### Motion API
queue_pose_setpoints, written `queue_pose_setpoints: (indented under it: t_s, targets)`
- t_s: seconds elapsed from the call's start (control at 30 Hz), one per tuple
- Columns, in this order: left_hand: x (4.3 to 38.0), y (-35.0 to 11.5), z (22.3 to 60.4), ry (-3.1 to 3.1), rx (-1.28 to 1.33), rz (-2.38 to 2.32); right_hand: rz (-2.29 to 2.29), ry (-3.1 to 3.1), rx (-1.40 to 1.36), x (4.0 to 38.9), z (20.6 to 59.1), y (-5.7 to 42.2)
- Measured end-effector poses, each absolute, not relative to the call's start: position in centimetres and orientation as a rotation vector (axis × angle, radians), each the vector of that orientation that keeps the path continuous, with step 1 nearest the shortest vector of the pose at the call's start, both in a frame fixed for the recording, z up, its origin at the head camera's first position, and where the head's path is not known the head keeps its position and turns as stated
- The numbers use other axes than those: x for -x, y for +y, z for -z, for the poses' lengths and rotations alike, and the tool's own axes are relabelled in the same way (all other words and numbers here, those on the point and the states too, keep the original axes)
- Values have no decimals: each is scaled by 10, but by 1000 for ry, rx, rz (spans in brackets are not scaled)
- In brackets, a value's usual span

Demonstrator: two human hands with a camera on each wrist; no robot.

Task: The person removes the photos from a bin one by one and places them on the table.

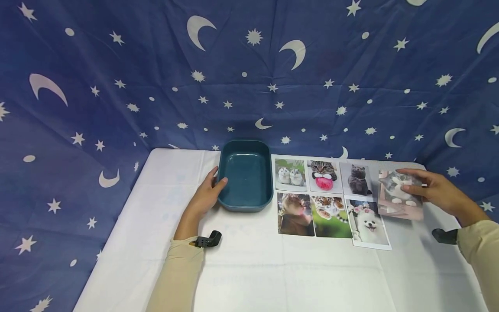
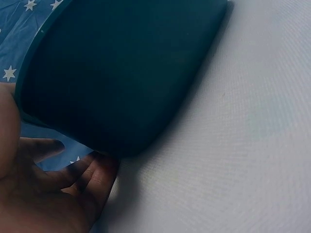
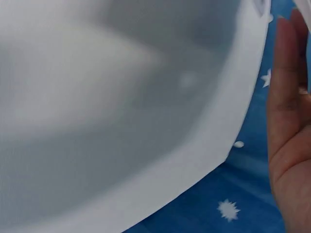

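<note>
At the table's far side stands a dark teal plastic basin [image 1: 245, 203] with rounded corners. My left hand [image 1: 208, 193] grips its left wall, thumb over the rim and fingers outside; the left wrist view shows fingertips against the basin's side [image 2: 121, 82]. My right hand [image 1: 440, 190] pinches a photo card of a grey-and-white cat [image 1: 399, 200] by its upper right part. That card is held above the table, at the right end of the laid-out cards. In the right wrist view, the right hand [image 3: 294, 131] shows only partly, at the right edge.
Two rows of photo cards lie right of the basin: hamsters [image 1: 290, 175], a cat with a pink ball [image 1: 323, 177], a grey cat [image 1: 356, 180], a brownish animal [image 1: 295, 214], a tiger cub [image 1: 331, 216] and a white dog [image 1: 368, 225]. A starry blue cloth [image 1: 241, 108] hangs behind the white table [image 1: 249, 268].
</note>
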State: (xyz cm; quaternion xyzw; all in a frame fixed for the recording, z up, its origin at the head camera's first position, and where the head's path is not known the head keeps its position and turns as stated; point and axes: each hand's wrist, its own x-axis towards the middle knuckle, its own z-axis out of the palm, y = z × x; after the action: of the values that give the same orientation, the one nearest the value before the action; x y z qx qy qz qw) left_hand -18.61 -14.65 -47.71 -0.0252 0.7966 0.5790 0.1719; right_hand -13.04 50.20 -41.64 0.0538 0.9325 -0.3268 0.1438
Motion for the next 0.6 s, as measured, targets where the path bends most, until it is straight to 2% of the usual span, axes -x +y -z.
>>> queue_pose_setpoints:
  t_s: [0.6]
  targets:
    - [181,-144,475,2236,68,-1674,685,2615,-179,133,450,521]
